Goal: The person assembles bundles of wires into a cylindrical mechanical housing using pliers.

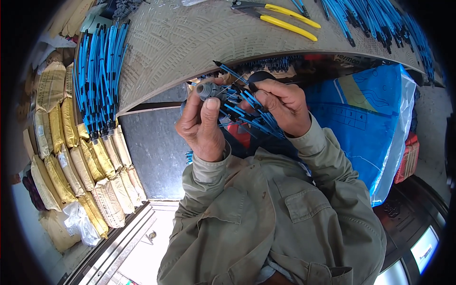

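Observation:
My left hand point(205, 124) is closed, its thumb and fingers gripping a grey plastic fitting point(207, 90) with a round, threaded open end. Close by on the right, my right hand point(286, 105) is pinched shut at the black end of a thin blue rod point(231, 72), which slants up to the left and has a black tip. Exactly how the fingertips meet it is partly hidden. Between and below both hands lies a bunch of similar blue rods point(259, 121) with black parts, above my lap.
Ahead is a worktable point(175, 42) with yellow-handled pliers point(285, 21) on it. Blue rods point(368, 21) are piled at its far right; another bundle point(99, 80) hangs off its left edge. Stacked packages point(80, 161) stand left. A large blue bag point(363, 123) is at my right.

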### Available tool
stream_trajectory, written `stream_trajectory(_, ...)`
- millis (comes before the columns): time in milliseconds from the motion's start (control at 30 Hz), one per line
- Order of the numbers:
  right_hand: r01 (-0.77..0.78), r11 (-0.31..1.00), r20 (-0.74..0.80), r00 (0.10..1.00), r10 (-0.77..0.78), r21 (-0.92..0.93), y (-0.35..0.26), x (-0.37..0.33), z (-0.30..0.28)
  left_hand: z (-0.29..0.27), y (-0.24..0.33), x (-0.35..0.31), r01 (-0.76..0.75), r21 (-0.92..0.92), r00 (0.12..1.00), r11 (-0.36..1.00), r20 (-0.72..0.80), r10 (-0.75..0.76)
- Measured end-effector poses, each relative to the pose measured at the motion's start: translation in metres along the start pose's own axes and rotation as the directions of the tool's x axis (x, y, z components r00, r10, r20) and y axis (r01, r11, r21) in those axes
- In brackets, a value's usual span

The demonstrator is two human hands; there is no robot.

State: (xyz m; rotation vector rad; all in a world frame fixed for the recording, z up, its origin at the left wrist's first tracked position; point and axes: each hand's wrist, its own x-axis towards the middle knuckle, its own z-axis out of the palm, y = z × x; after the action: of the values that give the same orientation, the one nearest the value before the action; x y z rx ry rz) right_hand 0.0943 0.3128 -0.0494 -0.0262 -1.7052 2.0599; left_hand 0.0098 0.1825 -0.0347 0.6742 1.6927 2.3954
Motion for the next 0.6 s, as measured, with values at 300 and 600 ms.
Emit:
stream_trajectory(300, 0.019, 0.978, 0.012, 1.0, -0.017, -0.206, -0.001, -0.002, -0.005, 0.0, -0.001, 0.0, 0.003, 0.006, 1.0, 1.0, 0.002, -0.003)
stream_trajectory(600, 0.054, 0.968, 0.014, 0.999, -0.052, -0.244, 0.005, -0.003, -0.003, 0.0, 0.0, -0.002, 0.04, -0.015, 0.999, 0.999, -0.007, -0.04)
